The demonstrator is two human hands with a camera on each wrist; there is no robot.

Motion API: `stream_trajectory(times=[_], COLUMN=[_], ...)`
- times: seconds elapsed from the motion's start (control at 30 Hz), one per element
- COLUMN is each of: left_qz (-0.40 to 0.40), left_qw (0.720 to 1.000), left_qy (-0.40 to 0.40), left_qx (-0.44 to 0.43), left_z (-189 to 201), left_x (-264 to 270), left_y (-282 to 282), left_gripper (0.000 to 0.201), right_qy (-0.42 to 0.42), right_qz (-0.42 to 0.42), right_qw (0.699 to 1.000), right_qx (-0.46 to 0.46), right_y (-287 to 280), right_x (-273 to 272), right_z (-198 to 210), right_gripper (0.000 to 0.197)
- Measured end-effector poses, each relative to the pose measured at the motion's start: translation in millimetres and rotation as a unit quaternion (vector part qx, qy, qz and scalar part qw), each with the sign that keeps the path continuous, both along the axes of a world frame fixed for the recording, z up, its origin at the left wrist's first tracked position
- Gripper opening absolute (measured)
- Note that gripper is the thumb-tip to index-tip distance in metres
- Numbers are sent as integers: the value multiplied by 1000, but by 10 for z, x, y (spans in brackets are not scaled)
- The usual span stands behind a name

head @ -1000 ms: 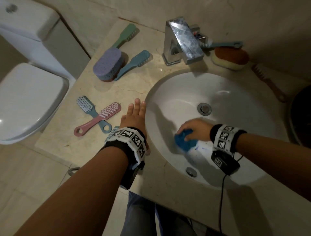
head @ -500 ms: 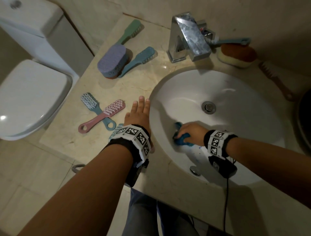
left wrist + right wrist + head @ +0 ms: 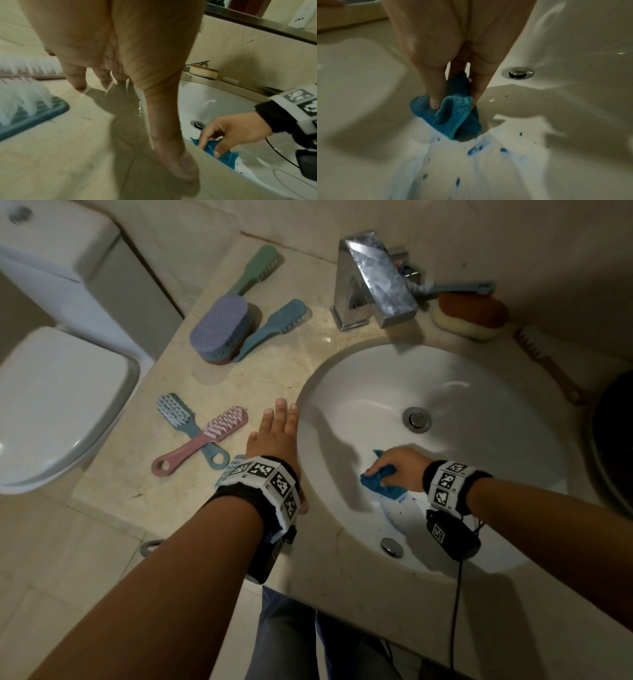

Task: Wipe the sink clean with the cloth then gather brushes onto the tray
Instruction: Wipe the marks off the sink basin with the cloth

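My right hand [image 3: 387,472] grips a crumpled blue cloth [image 3: 380,486] and presses it on the near left wall of the white sink [image 3: 479,378]. In the right wrist view the fingers pinch the cloth [image 3: 450,116] just above blue smears [image 3: 476,148]. My left hand [image 3: 279,422] lies flat and open on the counter at the sink's left rim. A pink brush [image 3: 205,440] and a light blue brush [image 3: 181,419] lie crossed left of it. Farther back lie a purple scrub brush [image 3: 219,328], a teal brush [image 3: 277,326] and a green brush [image 3: 257,268].
A chrome faucet [image 3: 373,282] stands behind the sink, with a blue brush [image 3: 455,288] and an orange sponge [image 3: 469,314] beside it. A brown brush [image 3: 548,364] lies at the right rim. A dark round object [image 3: 613,440] sits at the right edge. A toilet [image 3: 61,392] stands left.
The right hand slid the cloth a little left along the sink wall, then back right. The left hand stayed flat on the counter.
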State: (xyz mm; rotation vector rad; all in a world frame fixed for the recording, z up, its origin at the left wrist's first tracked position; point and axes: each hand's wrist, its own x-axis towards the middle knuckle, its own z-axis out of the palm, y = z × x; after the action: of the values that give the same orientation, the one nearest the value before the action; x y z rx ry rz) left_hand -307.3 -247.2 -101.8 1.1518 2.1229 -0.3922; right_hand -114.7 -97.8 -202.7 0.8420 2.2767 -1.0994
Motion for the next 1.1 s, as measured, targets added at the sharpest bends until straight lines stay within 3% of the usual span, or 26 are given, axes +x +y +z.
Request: stream_trajectory(times=[0.07, 0.2, 0.3, 0.37, 0.53, 0.67, 0.8, 0.93, 1.1], left_qz=[0, 5, -2, -6, -1, 2, 21, 20, 16], left_qw=[1000, 1000, 1000, 1000, 1000, 1000, 999, 1000, 1000], left_qy=[0, 6, 8, 12, 17, 15, 20, 16, 20], left_qx=[-2, 21, 5, -2, -5, -8, 12, 13, 7], left_z=[-9, -37, -31, -35, -13, -7, -55, -72, -80], left_x=[-4, -11, 2, 9, 17, 26, 48, 32, 34], left_y=[3, 3, 5, 10, 18, 27, 41, 37, 40], left_gripper=[153, 136, 150, 154, 150, 146, 114, 112, 114], right_qy=[5, 1, -56, -83, -49, -39, -37, -89, -121], right_qz=[-30, -87, -83, -58, 8, 18, -16, -23, 13], right_qw=[1000, 992, 980, 986, 997, 996, 993, 986, 987], right_qx=[6, 95, 171, 129, 60, 72, 109, 142, 105], right_y=[119, 442, 607, 543, 182, 156, 335, 462, 330], right_x=[-8, 50, 121, 184, 135, 100, 200, 380, 422], right_z=[25, 103, 53, -16, -62, -4, 71, 35, 8], right_gripper=[34, 35, 32, 22, 31, 33, 37, 38, 33])
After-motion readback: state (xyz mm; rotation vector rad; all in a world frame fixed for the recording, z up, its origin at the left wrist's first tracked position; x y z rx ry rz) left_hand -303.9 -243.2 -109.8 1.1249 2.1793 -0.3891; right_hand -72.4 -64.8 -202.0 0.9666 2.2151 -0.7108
